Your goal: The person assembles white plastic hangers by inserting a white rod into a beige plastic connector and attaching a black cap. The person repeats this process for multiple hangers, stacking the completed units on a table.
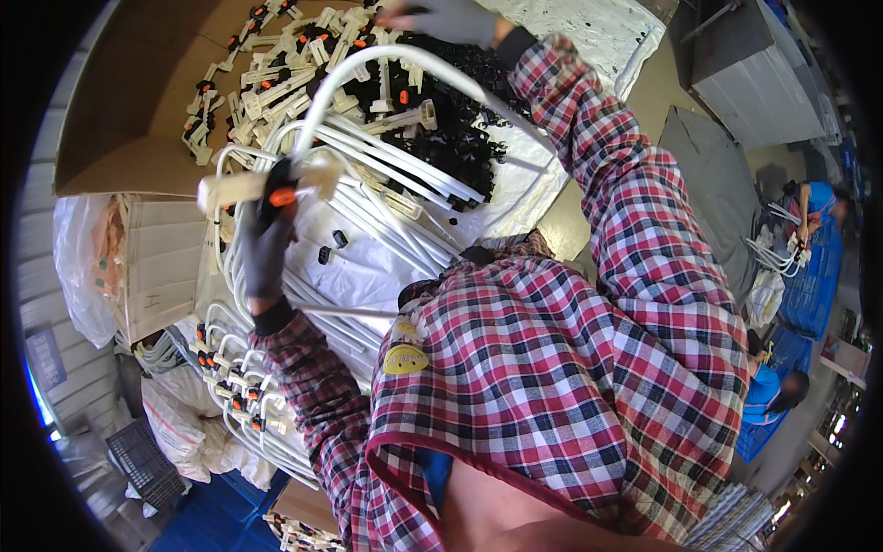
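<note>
My left hand [265, 256], in a grey glove, is closed around a cream plastic clamp fitting [226, 189] with a black part and an orange button. The fitting is slightly blurred and sits at the lower end of a thick white bent tube [397, 52], which arches up and to the right. My right hand [452, 20], also gloved in grey, reaches in at the top edge with its fingers apart. It is over a heap of small black plastic parts [451, 92], beside a pile of cream fittings [276, 78]. I see nothing held in it.
White tubes [405, 156] lie bundled across a white sheet [368, 267]. A cardboard box [120, 120] stands at the left. More bent tubes with fittings [239, 400] sit below my left arm. A large grey box [759, 74] and two people beside blue crates [809, 294] are at the right.
</note>
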A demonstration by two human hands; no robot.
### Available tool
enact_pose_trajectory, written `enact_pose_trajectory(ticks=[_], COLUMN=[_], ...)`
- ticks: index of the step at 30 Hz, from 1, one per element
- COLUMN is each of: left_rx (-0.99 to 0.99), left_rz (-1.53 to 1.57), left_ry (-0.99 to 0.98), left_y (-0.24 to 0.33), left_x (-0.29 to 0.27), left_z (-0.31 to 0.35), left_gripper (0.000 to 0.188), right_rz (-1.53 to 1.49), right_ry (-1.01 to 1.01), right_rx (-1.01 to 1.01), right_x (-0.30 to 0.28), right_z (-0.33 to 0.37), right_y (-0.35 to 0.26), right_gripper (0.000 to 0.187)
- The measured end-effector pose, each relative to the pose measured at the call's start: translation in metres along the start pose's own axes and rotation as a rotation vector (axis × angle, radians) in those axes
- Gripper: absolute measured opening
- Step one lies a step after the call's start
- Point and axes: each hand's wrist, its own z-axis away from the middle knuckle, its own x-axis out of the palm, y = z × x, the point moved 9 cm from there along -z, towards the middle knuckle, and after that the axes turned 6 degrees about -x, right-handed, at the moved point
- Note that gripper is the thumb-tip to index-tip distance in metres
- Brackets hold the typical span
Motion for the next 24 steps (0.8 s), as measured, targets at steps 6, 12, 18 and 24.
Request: enact_pose_trajectory(ticks=[6,12,18,24], left_rx=[-0.218,-0.34,-0.291,-0.283], left_rz=[-0.019,-0.029,0.005,-0.002], left_ry=[0.399,0.615,0.644,0.647], left_y=[-0.061,-0.08,-0.085,-0.081], left_x=[-0.104,-0.136,-0.144,-0.14], left_z=[0.067,0.133,0.154,0.138], left_gripper=[0.028,0.028,0.03,0.028], right_rz=[0.533,0.507,-0.479,-1.177], right_ry=[-0.335,-0.183,0.104,0.357], right_rx=[0.49,0.626,0.876,0.984], right_x=[0.086,0.102,0.12,0.155], right_z=[0.161,0.181,0.187,0.218], right_y=[0.151,0.16,0.172,0.154], right_gripper=[0.042,0.042,0.038,0.046])
